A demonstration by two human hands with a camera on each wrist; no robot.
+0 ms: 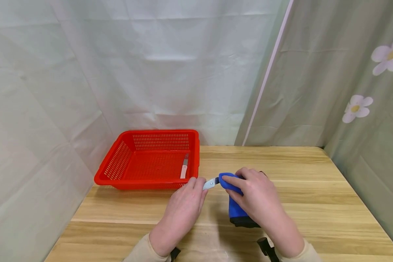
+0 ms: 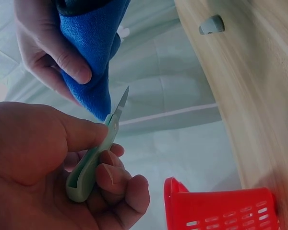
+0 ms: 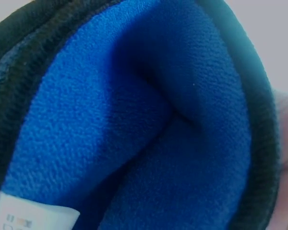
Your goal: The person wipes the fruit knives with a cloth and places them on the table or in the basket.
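My left hand [image 1: 186, 198] grips a small folding knife [image 2: 93, 160] by its pale green handle, thumb along the side. Its blade [image 2: 123, 99] is unfolded and points away from the palm. A blue cloth [image 1: 237, 205] with black edging hangs bunched in my right hand [image 1: 256, 193], pinched between thumb and fingers. The tip of the cloth lies right at the blade and the front end of the handle. In the right wrist view, folds of the cloth [image 3: 182, 158] and a white label [image 3: 33, 215] fill most of the picture.
A red plastic basket [image 1: 146, 183] stands at the back left of the wooden table [image 1: 314, 207]. Inside it, near the right wall, lies another knife [image 1: 184, 169] with a pale handle. The left wrist view shows a small grey-green object [image 2: 212, 25] on the table. Curtains [image 1: 190, 72] surround the table.
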